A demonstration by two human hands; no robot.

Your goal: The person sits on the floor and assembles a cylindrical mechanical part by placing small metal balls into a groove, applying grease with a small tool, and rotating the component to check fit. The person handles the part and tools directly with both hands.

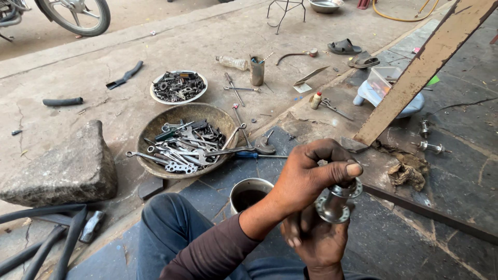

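Both my hands hold a shiny metal wheel hub (336,203) with a holed flange, low and right of centre. My left hand (306,176), in a brown sleeve, grips over the hub's top with the thumb pressed along its upper flange. My right hand (316,241) cups the hub from below, fingers curled around its body. A metal cup (249,193) with dark liquid stands just left of my hands, beside my blue-trousered knee (166,223).
A wide metal bowl (218,118) full of wrenches lies ahead on the left, with a white plate (155,95) of small parts behind it. A large stone (62,166) sits left. A slanted wooden plank (425,67), a rag (410,173) and loose axles (430,147) are on the right.
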